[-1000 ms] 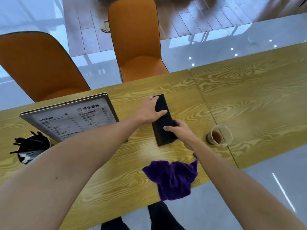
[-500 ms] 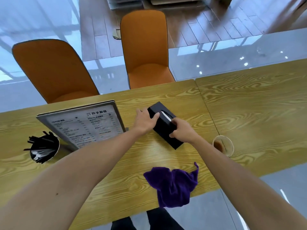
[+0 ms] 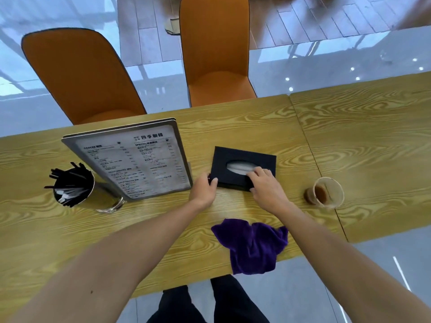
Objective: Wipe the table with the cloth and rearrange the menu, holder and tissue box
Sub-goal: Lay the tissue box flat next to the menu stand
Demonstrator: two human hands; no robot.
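Observation:
A black tissue box lies flat on the wooden table, its oval opening facing up with white tissue showing. My left hand grips its near left corner. My right hand holds its near right edge, fingers over the top. Left of the box a framed menu stands tilted back. Further left stands a round holder full of black sticks. A crumpled purple cloth lies by the near table edge and hangs over it.
A clear plastic cup with a little brown drink stands right of the box, near the seam to a second table. Two orange chairs are pushed in at the far side. My dark trouser legs show below the table edge.
Both hands turned the tissue box from end-on to lying across, opening up, beside the menu. The camera view shifted so the menu and holder sit nearer the middle.

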